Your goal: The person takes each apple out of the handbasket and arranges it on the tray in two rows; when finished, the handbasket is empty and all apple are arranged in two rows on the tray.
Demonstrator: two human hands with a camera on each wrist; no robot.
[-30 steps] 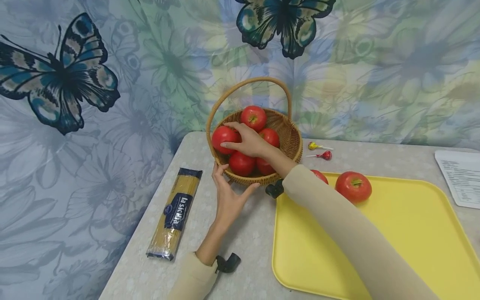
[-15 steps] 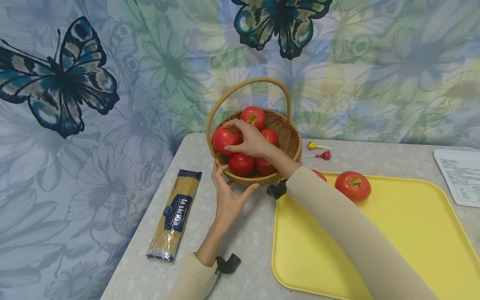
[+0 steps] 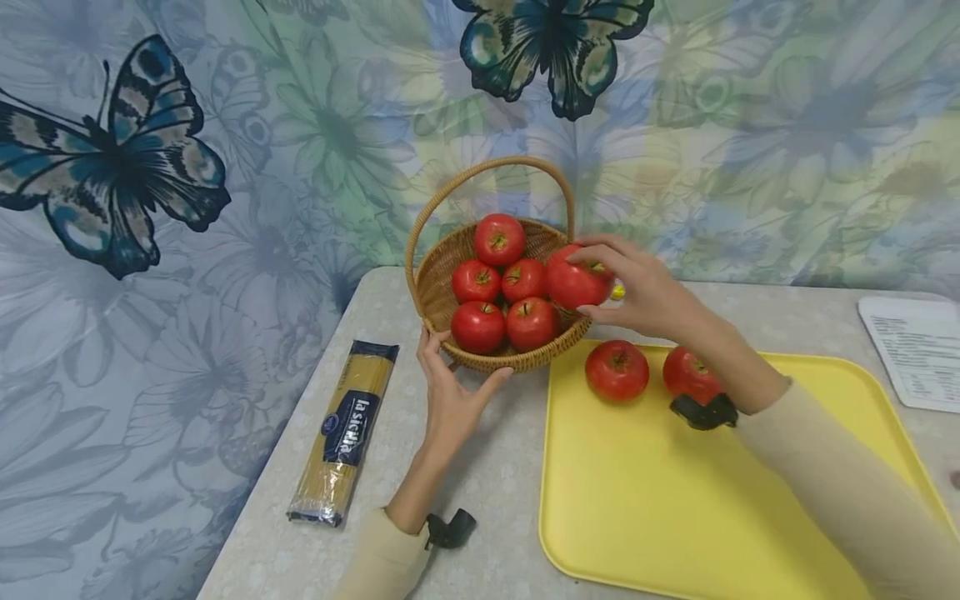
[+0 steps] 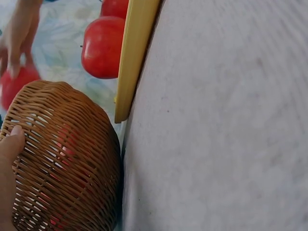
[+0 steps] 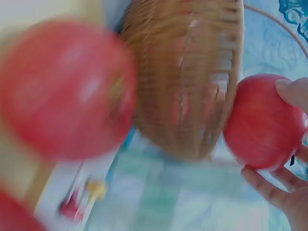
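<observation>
Held fruit: a round, glossy red tomato [image 3: 576, 278] is being carried above the right rim of the woven wicker basket with a hoop handle [image 3: 581, 329], clear of the five red tomatoes [image 3: 501, 292] lying inside.
Right hand: the right hand [image 3: 645, 293] is gripping that tomato, fingertips [image 3: 588, 252] curling over its top and the thumb pressing in from below; in the right wrist view the fruit [image 5: 263, 120] is sitting against the finger pads with the palm apparently off it.
Doing it well: by my judgement, keeping the grip gentle and the fruit level is mattering most, since the skin looks smooth and slippery, and lifting high enough for the rim.
Left hand: the left hand [image 3: 452, 395] is cupping the basket's near wall, fingers spread and curled against the weave [image 4: 62, 168], steadying it.
Nearby: two more red tomatoes [image 3: 617, 369] are resting at the far edge of the flat yellow plastic tray [image 3: 675, 517], just beside the basket.
Further out: a clear packet of spaghetti with a dark blue label [image 3: 341, 433] is lying to the left on the speckled grey table [image 3: 495, 467].
</observation>
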